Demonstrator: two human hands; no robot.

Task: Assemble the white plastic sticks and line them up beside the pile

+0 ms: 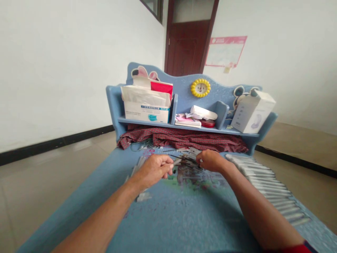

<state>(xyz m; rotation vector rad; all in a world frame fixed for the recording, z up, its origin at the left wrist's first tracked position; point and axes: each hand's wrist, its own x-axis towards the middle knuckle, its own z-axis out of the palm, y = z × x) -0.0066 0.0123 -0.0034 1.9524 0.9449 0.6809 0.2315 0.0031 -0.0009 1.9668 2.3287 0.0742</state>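
Note:
My left hand [154, 169] is curled in a pinch around a thin grey stick-like piece [177, 162] over the blue desk [168, 214]. My right hand [210, 160] is closed too, its fingers on the loose pile of thin grey pieces [185, 157] in the desk's middle. The two hands nearly meet above that pile. A long, neat row of the same grey pieces [265, 182] runs along the desk's right edge. A smaller bunch [138, 168] lies left of my left hand.
A red checked cloth [184, 137] lies under the desk's shelf. On the shelf stand a box of face masks [146, 105], papers and a red tin [207, 123], a white box [251, 112] and a yellow clock [200, 88]. A brown door [188, 45] is behind.

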